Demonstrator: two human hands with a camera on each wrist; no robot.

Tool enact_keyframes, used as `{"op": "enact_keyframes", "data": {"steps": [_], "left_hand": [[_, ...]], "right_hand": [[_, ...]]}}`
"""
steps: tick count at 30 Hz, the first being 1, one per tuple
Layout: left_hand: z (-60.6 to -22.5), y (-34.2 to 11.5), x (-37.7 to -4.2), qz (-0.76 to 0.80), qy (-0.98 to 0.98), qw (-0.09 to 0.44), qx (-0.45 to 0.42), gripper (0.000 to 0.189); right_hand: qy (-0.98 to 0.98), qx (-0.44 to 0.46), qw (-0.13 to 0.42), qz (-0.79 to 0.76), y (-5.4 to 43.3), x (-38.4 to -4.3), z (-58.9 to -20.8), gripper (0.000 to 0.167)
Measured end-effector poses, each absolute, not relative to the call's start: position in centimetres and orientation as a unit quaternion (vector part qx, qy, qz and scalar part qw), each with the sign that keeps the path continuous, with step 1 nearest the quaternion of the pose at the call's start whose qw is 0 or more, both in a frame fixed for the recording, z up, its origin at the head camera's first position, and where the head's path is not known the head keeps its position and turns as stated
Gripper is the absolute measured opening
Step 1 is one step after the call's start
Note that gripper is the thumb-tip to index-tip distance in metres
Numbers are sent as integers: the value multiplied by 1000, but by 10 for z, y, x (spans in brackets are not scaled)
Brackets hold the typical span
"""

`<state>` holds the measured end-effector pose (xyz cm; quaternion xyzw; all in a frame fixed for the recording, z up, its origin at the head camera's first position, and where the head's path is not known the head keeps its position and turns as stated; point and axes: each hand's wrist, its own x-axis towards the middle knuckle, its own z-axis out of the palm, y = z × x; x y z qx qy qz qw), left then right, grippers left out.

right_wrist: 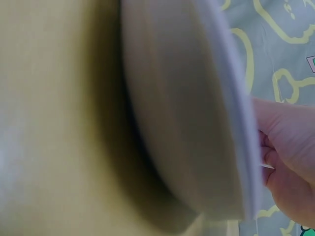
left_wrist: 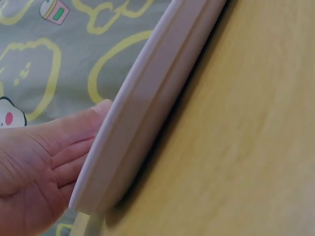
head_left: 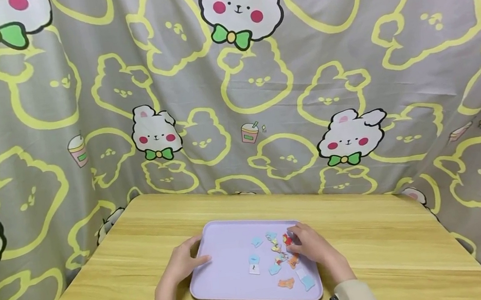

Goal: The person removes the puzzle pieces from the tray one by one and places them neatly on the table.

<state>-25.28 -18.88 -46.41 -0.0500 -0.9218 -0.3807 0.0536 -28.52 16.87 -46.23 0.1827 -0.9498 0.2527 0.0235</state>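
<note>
A lilac tray (head_left: 233, 287) lies on the wooden table, with several small cut-out pieces in its right half. At its left rim is my left hand (head_left: 185, 259), thumb extended over the inside and fingers by the edge. My right hand (head_left: 314, 247) reaches over the right rim, thumb and forefinger on either side of a red piece (head_left: 287, 239); whether they pinch it cannot be seen. Nearby lie an orange piece (head_left: 287, 283), a blue-and-white piece (head_left: 305, 280) and a blue piece (head_left: 256, 241). In the right wrist view, the tray's wall (right_wrist: 192, 108) hides the fingertips.
The wooden table (head_left: 392, 251) extends around the tray on all sides. Behind it and at both sides hangs a grey curtain (head_left: 199, 91) printed with yellow outlines and white bunny faces.
</note>
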Motion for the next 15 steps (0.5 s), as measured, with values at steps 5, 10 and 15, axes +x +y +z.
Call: {"op": "enact_keyframes", "data": {"steps": [5, 10, 15], "left_hand": [[-468, -191, -253, -386, -920, 53, -48, 62], [-473, -195, -254, -375, -924, 51, -50, 60], [-478, -200, -255, -379, -923, 47, -55, 59]], "right_hand": [[-950, 212, 28, 227, 169, -290, -464, 47], [-951, 237, 31, 195, 169, -294, -464, 44], [-951, 240, 42, 189, 168, -298, -464, 37]]}}
